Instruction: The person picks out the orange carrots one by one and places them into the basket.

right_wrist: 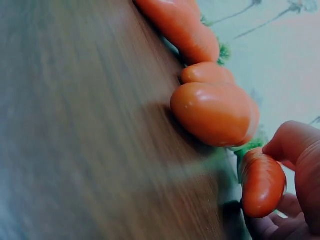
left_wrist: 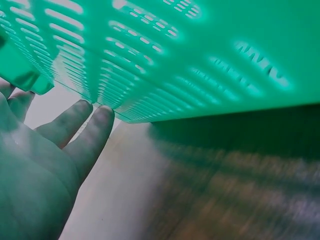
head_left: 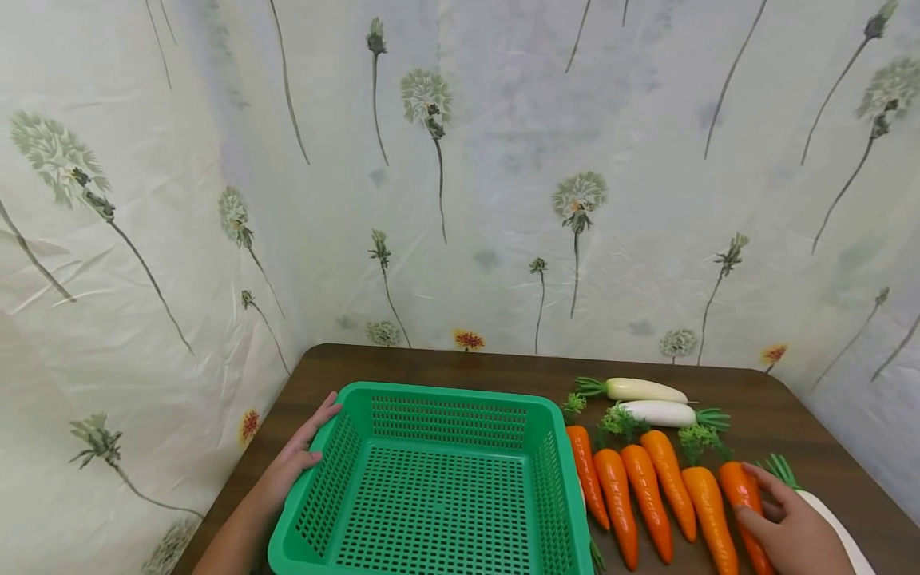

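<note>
A green plastic basket with slotted walls stands on the table, its inside bare. My left hand rests against its left rim, thumb and one finger at the edge. In the left wrist view, straight fingers reach to the outer wall. My right hand pinches the rightmost carrot between thumb and fingers; the right wrist view shows the held carrot close up. Several other orange carrots lie in a row between it and the basket.
Behind the carrots lie two white radishes with green tops. Another white radish lies right of my right hand, partly covered by it. The dark wooden table meets a flower-printed curtain at the back and left.
</note>
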A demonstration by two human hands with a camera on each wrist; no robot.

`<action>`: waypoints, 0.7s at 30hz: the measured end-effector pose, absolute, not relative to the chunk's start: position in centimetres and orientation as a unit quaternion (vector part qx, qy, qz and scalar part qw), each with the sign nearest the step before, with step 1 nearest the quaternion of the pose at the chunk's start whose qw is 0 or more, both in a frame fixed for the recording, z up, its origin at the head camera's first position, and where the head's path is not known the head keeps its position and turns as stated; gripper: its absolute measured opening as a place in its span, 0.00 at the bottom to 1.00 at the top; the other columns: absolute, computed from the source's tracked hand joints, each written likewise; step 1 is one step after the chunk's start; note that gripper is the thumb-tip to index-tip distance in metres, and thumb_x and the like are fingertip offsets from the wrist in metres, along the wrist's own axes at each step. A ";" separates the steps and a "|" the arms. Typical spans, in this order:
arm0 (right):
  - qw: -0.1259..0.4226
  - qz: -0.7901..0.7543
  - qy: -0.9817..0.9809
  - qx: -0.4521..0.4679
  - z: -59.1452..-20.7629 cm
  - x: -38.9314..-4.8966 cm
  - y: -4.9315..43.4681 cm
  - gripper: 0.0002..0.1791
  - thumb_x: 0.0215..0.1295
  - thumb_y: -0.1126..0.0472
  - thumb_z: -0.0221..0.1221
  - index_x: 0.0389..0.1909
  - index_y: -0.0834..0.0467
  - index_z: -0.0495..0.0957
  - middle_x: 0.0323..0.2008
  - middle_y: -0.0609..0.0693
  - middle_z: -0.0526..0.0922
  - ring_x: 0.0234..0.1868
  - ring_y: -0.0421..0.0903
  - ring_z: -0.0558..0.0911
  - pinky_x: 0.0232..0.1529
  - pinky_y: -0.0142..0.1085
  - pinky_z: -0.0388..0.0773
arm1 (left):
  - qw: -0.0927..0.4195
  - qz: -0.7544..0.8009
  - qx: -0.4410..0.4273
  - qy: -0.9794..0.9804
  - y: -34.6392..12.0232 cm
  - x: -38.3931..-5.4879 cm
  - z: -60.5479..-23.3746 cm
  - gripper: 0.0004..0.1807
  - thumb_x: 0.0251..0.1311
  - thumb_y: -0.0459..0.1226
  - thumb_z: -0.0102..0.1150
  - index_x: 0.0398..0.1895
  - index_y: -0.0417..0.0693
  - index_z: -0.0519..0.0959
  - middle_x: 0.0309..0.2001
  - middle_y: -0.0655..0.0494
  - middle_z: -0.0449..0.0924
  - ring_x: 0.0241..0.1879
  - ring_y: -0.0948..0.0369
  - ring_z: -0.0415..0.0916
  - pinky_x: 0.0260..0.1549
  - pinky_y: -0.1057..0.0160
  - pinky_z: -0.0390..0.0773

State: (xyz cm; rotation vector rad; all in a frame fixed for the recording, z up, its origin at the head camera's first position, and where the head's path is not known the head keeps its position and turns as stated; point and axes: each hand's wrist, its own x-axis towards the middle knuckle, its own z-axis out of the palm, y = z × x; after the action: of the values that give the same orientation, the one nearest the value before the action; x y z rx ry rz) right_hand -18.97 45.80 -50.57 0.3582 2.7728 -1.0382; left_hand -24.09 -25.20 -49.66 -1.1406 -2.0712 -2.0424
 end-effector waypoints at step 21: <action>0.025 -0.356 0.922 0.152 -49.3 -18.0 43.3 0.49 0.72 0.40 0.59 0.81 0.66 0.52 0.67 0.78 0.69 0.60 0.71 0.81 0.40 0.47 0.86 | -0.006 -0.657 -0.348 -0.668 -25.4 -23.9 -49.8 0.35 0.68 0.23 0.34 0.80 0.25 0.47 0.87 0.57 0.33 0.79 0.81 0.39 0.68 0.79 0.51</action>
State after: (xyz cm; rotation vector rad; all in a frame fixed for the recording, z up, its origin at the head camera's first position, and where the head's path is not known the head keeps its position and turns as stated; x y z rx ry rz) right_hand -18.00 43.29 -49.35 0.4714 2.8507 -1.1001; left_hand -23.94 -25.39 -49.76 -1.0977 -2.1076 -2.0722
